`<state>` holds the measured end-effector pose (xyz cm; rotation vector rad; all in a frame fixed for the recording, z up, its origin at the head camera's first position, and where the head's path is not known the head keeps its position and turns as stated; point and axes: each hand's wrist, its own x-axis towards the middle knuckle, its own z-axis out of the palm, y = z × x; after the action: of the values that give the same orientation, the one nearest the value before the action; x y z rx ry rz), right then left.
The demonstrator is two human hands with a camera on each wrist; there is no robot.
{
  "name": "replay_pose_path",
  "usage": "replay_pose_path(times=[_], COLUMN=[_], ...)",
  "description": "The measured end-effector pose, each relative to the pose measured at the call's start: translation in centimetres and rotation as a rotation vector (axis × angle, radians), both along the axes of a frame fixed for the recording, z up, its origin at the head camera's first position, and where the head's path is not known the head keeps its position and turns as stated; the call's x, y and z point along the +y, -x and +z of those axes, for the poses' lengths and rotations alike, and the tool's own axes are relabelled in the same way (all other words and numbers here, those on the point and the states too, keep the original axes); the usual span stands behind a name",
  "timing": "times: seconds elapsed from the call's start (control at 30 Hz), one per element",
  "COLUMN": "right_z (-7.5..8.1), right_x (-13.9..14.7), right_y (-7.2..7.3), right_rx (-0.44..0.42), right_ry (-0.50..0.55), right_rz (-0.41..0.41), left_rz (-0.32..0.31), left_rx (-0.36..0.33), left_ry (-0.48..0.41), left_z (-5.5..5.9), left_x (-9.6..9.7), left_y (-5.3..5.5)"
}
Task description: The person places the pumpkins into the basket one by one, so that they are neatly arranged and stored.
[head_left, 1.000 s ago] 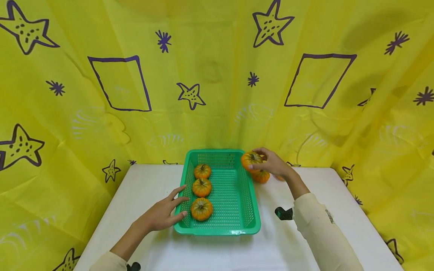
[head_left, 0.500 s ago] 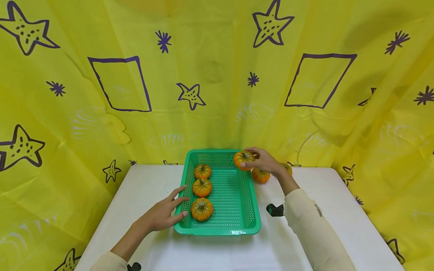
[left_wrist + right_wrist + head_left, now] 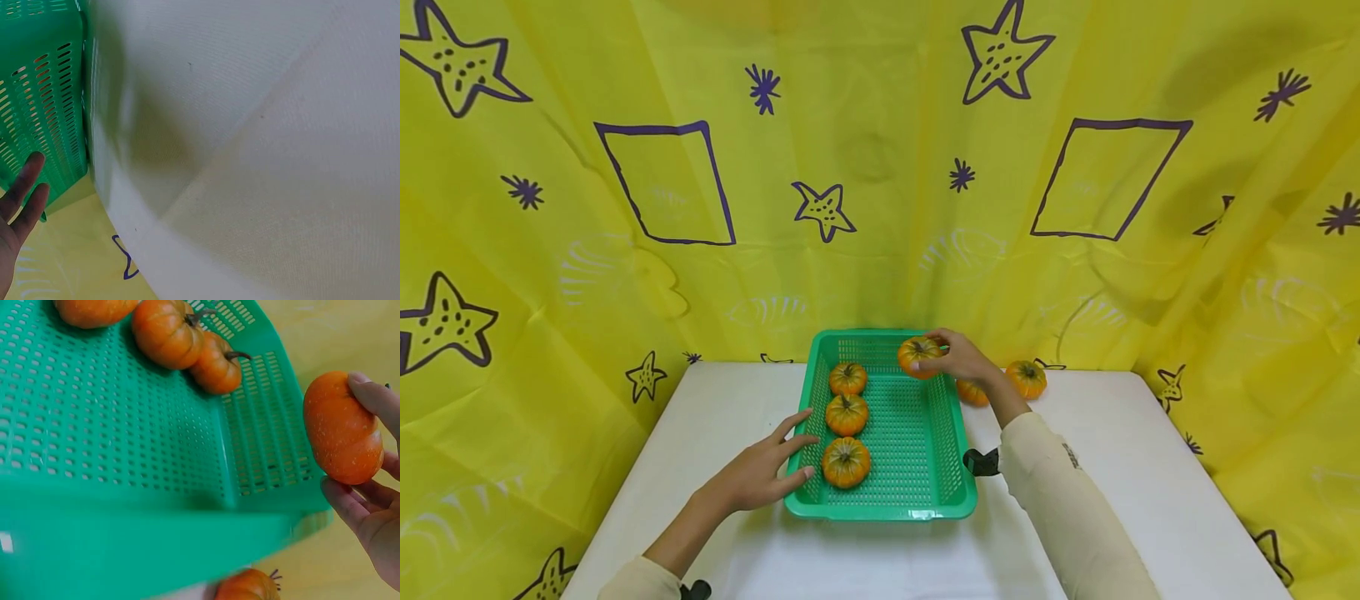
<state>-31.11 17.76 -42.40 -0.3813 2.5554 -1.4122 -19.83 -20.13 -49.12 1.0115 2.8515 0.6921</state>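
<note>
My right hand (image 3: 961, 357) grips a small orange pumpkin (image 3: 919, 357) over the far right corner of a green perforated basket (image 3: 880, 512). In the right wrist view the thumb lies on top of that pumpkin (image 3: 342, 428) and the fingers come from below. Inside the basket, three more pumpkins stand in a row along its left side; the nearest pumpkin (image 3: 846, 462) is the largest looking. My left hand (image 3: 762, 471) is at the basket's left wall with fingers spread and nothing held. The left wrist view shows its fingers (image 3: 32, 209) close against the slotted wall.
Two pumpkins lie on the white table right of the basket: one pumpkin (image 3: 973, 393) partly behind my right wrist, another pumpkin (image 3: 1026, 379) farther right. A yellow curtain (image 3: 880, 275) with purple star drawings encloses the white table (image 3: 1120, 450) at the back and sides.
My right hand has carried the pumpkin leftward, from above the basket's right rim to over its inside. A pumpkin on the table at right has come into view. My left hand stays put.
</note>
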Motion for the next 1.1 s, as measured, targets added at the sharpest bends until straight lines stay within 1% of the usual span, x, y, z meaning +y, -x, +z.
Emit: replay_pose_path(times=[0.2, 0.3, 0.4, 0.47, 0.53, 0.67, 0.83, 0.97, 1.1], right_z=[-0.6, -0.9, -1.2, -1.4, -1.5, -1.7, -2.5, -3.3, -3.8], right_x=[-1.6, -2.3, -2.9, -3.3, -3.6, -4.1, -4.5, -4.8, -5.1], right_y=[0.5, 0.7, 1.0, 1.2, 1.2, 1.1, 1.3, 1.5, 1.6], right_rx=[-0.017, -0.063, -0.088, -0.082, -0.058, -0.040, -0.014, -0.032, -0.033], right_ry=[-0.032, -0.024, -0.001, 0.001, -0.007, -0.044, -0.096, -0.104, -0.128], right_rz=[-0.010, -0.027, -0.028, -0.015, 0.005, -0.017, -0.050, -0.074, -0.090], left_rz=[-0.004, -0.003, -0.004, -0.005, -0.007, -0.008, -0.004, -0.007, -0.004], left_rx=[0.013, 0.012, 0.014, 0.014, 0.016, 0.008, 0.001, 0.006, 0.003], left_ry=[-0.011, -0.013, -0.012, -0.013, -0.016, -0.018, -0.009, -0.014, -0.018], left_z=[0.0, -0.1, -0.1, -0.1, -0.1, -0.1, -0.1, -0.1, 0.0], left_x=[0.0, -0.1, -0.1, -0.1, -0.1, -0.1, -0.2, -0.2, -0.2], left_y=[0.0, 0.0, 0.0, 0.0, 0.1, 0.1, 0.1, 0.0, 0.0])
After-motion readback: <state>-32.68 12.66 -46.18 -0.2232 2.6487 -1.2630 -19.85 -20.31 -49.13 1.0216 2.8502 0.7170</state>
